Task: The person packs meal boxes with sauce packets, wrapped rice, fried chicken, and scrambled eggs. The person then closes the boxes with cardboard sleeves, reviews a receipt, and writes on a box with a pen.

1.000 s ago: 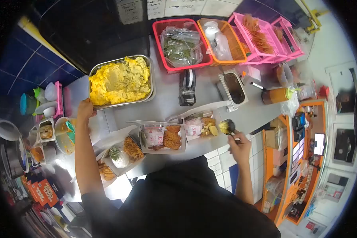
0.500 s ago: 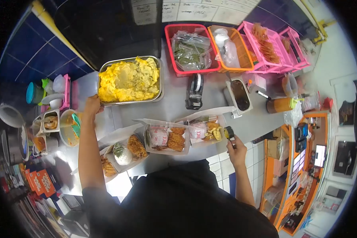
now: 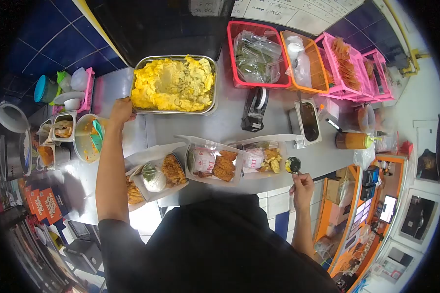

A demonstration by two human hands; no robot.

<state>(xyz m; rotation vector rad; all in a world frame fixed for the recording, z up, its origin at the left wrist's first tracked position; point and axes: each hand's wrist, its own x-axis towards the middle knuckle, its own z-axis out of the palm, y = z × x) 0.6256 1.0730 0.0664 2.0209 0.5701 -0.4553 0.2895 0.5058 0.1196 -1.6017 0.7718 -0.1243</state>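
Note:
My left hand (image 3: 121, 111) is closed on the near left corner of a metal tray (image 3: 215, 85) heaped with yellow scrambled egg (image 3: 166, 80). In my right hand (image 3: 302, 186) is a black spoon (image 3: 294, 166) with yellow bits in its bowl, held just right of the rightmost food box (image 3: 281, 147). That box holds a wrapped rice pack (image 3: 253, 158) and yellow egg pieces (image 3: 272, 161) on fried chicken. Left of it, the middle box (image 3: 190, 180) has wrapped rice and fried chicken (image 3: 225, 165). Another open box (image 3: 154, 195) holds a white rice ball (image 3: 154, 179) and chicken.
A black tape dispenser (image 3: 254, 110) and a metal container of dark sauce (image 3: 309, 122) stand behind the boxes. Red (image 3: 232, 53) and orange (image 3: 322, 80) baskets line the back. A sauce bottle (image 3: 352, 140) lies at right; tubs, including a round one (image 3: 87, 139), stand at left.
The spoon has moved right, away from the egg in the rightmost box, and its bowl now faces up. My left hand stays at the tray. The whole view has shifted slightly.

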